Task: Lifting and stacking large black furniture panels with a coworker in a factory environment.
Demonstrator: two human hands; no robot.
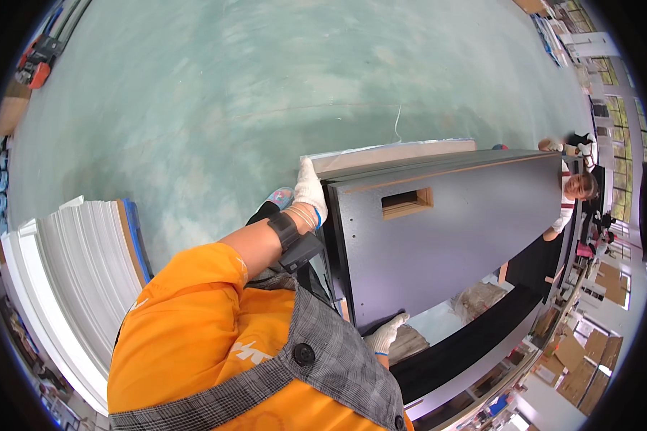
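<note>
One smooth, slotted dark panel (460, 237) has the right hand (387, 335) clasping its edge, the left hand's (310, 192) grip unclear.

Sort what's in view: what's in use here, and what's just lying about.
In use:
- dark panel with rectangular cutout
- left hand and right hand, at its near end
- co-worker's hand, near its far end

Apparently lying about:
- white panel stack
- red-and-black equipment

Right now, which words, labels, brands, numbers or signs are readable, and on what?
None readable in full.
Orange fabric shirt: white print, broken up by folds.
Flat dark-grey panel with rectangular cutout: no text visible.
Brown cardboard-like sheet, far right: too small and blurred to tell.
</note>
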